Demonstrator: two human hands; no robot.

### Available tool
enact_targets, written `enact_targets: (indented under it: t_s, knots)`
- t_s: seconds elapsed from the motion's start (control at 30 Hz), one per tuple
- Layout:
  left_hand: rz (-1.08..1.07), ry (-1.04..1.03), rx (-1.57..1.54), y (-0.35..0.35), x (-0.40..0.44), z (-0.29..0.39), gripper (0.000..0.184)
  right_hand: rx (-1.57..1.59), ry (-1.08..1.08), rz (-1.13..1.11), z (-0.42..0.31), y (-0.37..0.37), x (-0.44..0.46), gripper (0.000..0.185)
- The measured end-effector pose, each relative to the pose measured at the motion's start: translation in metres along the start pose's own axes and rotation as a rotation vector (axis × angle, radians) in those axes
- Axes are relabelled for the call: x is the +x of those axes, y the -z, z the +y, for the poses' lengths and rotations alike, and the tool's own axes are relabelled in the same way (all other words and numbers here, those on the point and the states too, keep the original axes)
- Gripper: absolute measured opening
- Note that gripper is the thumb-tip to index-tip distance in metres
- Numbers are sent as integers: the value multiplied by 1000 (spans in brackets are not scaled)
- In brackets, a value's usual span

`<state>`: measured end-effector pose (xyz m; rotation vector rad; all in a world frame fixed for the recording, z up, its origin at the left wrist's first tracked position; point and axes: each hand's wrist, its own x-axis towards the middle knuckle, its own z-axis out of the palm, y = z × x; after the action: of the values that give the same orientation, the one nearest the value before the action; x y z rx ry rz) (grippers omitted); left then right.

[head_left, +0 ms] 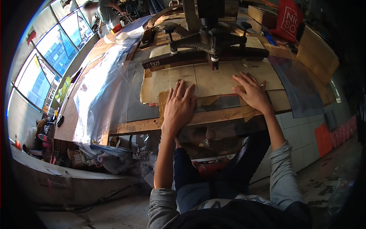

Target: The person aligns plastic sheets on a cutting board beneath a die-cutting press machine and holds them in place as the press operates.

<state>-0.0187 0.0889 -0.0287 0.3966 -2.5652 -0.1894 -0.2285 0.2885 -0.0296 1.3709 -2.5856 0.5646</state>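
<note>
**Sheet [213, 79] laid out beneath the bar [175, 62]**

The pale sheet is spread flat on the table [213, 115], its far part crossed by the dark bar. The left hand [178, 108] and right hand [253, 95] are held apart, palms down at its near part, nothing grasped. Placement is judged largely done; bar contact and the work left cannot be told.

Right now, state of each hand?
Left hand: open, palm down, fingers on the flat, tan, board-like sheet; no grip visible.
Right hand: open, palm down, fingers spread on the same sheet; no grip visible.
</note>
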Motion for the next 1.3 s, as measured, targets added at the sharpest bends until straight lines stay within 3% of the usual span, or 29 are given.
enact_targets:
  t_s: [0.83, 1.3]
  knots:
    - [31, -84, 16, -7, 3, -12, 40, -30, -2, 105, 6, -13, 3, 49]
    - [13, 15, 11, 0, 1, -2, 41, 18, 16, 194, -10, -2, -1, 44]
